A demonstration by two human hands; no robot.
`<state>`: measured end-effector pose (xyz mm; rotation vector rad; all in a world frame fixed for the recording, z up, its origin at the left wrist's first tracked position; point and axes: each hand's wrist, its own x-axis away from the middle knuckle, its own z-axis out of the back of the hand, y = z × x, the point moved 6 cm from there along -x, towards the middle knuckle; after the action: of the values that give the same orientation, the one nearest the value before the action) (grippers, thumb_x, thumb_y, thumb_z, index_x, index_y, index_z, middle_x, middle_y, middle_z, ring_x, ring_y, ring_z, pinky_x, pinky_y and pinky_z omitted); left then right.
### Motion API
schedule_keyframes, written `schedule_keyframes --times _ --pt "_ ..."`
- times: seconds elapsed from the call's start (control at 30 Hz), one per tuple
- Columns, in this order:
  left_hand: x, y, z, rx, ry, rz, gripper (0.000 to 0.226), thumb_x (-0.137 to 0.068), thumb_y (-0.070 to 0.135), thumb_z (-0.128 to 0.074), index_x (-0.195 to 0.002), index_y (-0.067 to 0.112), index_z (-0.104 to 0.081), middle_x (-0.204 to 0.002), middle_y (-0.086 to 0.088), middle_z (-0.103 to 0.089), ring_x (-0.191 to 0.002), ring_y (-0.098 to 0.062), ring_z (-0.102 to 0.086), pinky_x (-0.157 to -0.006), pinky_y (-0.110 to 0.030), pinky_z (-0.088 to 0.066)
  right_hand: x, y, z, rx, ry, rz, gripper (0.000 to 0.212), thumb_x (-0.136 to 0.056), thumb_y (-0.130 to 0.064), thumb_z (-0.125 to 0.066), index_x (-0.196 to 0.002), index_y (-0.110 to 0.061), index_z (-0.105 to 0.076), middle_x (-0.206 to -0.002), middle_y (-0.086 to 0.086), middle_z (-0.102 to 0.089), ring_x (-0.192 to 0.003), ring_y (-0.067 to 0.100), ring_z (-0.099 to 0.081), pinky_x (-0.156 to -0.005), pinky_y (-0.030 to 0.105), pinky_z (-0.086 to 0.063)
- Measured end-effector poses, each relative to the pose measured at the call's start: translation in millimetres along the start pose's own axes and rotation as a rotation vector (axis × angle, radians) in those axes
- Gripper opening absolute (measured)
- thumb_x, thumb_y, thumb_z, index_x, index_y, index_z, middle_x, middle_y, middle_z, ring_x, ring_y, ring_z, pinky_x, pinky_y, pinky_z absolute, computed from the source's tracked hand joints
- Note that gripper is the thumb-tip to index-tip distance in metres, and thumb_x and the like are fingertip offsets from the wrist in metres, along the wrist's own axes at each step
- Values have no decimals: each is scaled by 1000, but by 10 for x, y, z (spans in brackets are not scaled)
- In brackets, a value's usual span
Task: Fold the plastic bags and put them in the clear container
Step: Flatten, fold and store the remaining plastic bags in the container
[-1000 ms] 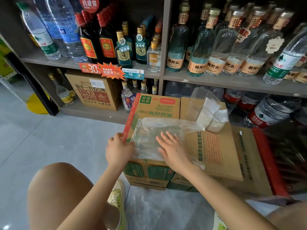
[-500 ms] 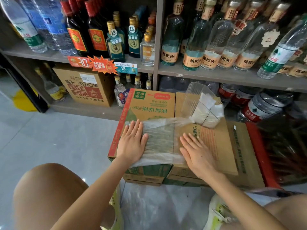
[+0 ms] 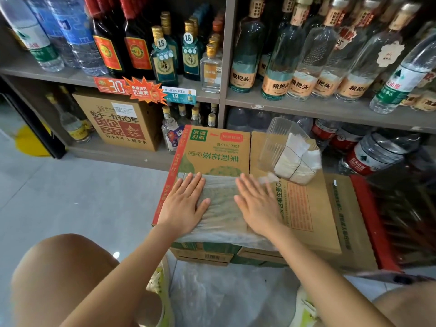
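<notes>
A clear plastic bag (image 3: 221, 208) lies folded into a narrow strip on top of a cardboard box (image 3: 217, 149). My left hand (image 3: 182, 204) presses flat on the bag's left side with straight fingers. Flat on its right side lies my right hand (image 3: 257, 204), fingers spread. A clear container (image 3: 274, 140) stands tilted at the back of the neighbouring box and holds folded white bags (image 3: 297, 159).
More plastic bags (image 3: 226, 296) lie on the floor between my shoes. A brown box (image 3: 304, 208) adjoins on the right, with a red crate (image 3: 370, 223) beyond it. Shelves (image 3: 330, 109) of bottles rise right behind the boxes. Grey floor opens to the left.
The bag was folded over to half its width. My right hand slid left onto the bag, and both hands now press it flat side by side.
</notes>
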<state>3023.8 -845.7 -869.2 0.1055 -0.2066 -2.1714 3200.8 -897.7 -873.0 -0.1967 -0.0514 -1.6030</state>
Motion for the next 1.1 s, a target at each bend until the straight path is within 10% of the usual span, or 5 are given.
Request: schedule_keyframes --times 0.17,0.33,0.7,0.97,1.1 --pt "-35 -29 -25 5 -20 -9 87 -80 66 14 -153 20 3 -153 7 14 -142 -10 19 -112 -24 20 212 253 227 -82 142 -26 72 -85 -59 20 -146 -29 -2 -155 -8 2 -146 13 4 -119 37 6" --pt "-28 -145 134 472 46 35 77 -83 70 -24 -148 30 -31 -155 15 -7 -144 -6 5 -113 -24 4 537 -56 456 -312 397 335 58 -92 -63 -36 -125 -23 -62 -136 -3 -55 -130 14 -45 -111 39 -25" --pt "587 -217 401 698 55 -100 75 -77 82 -41 -98 19 -76 -106 11 -70 -103 4 -58 -89 -9 -40 734 -276 278 -234 416 477 28 -92 -36 -50 -87 -24 -75 -93 -12 -72 -87 6 -63 -96 33 -34" --pt "755 -283 344 779 -142 44 72 -52 88 -59 -112 49 -56 -115 28 -62 -109 4 -57 -96 -20 -45 616 -134 443 -611 -97 71 33 -99 -31 -47 -92 -10 -71 -79 -2 -70 -68 16 -61 -70 23 -40" --pt "585 -412 314 818 -15 238 50 -78 67 -53 -110 31 -67 -102 7 -70 -98 -15 -65 -90 -44 -53 507 -26 539 -771 -246 16 72 -85 -63 -41 -113 -2 -64 -114 21 -65 -105 30 -63 -98 33 -46"
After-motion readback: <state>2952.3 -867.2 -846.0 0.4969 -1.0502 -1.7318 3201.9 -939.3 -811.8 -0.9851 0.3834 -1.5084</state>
